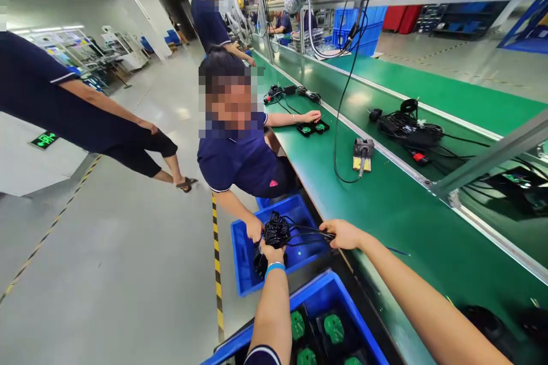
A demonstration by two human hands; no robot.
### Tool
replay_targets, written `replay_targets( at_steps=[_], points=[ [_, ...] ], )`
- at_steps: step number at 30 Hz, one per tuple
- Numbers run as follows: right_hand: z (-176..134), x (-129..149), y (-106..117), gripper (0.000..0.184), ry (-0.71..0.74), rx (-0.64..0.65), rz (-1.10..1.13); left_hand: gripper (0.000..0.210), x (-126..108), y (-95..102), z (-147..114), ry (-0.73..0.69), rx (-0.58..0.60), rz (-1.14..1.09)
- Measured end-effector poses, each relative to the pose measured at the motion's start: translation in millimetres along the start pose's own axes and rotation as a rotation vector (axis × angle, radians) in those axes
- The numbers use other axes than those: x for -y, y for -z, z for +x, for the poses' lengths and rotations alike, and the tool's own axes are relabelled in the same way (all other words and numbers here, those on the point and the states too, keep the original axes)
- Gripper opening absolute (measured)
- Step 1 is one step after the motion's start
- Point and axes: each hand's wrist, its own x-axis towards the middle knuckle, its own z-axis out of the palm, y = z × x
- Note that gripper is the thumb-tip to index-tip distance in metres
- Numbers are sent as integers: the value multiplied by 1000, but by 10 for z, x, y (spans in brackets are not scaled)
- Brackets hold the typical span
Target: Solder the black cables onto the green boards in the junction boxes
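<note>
My left hand (273, 252), with a blue band at its wrist, is closed on a coiled bundle of black cable (277, 230) above a blue bin (238, 262). To the right, at the bench edge, my right hand (345, 233) pinches the loose strands that run from this bundle. A seated co-worker's hand (254, 229) is close beside the coil; whether it touches the coil I cannot tell. More black cable (259, 262) shows inside the bin, partly hidden by my left hand.
A nearer blue bin (338, 288) holds several black parts with green faces (334, 328). On the green bench (317, 151) stand a soldering iron holder (363, 151) and black cables (411, 128). The co-worker's other hand (314, 116) touches a black-and-green part. Another person (85, 91) stands left.
</note>
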Motion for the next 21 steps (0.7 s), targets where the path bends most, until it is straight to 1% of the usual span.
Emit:
replay_targets(
  at_steps=[4, 7, 10, 13, 15, 19, 21],
  points=[
    [-60, 22, -73, 35, 47, -99, -31, 34, 35, -35, 56, 34, -28, -56],
    [-134, -7, -136, 39, 38, -135, -18, 35, 55, 2, 91, 58, -39, -86],
    [-222, -96, -202, 39, 3, -146, 32, 36, 72, 58, 106, 74, -44, -105],
    [-317, -220, -306, 35, -57, -120, 130, 37, 85, 84, 116, 68, -36, -121],
    [-385, -288, -375, 33, -75, -96, 210, 37, 70, 68, 130, 40, -30, -138],
    [-515, -317, -431, 33, -60, -58, 331, 36, -34, -60, 169, -38, -30, -188],
    [-562, -269, -444, 26, -34, -17, 362, 36, -75, -149, 151, -64, -24, -215]
  ],
)
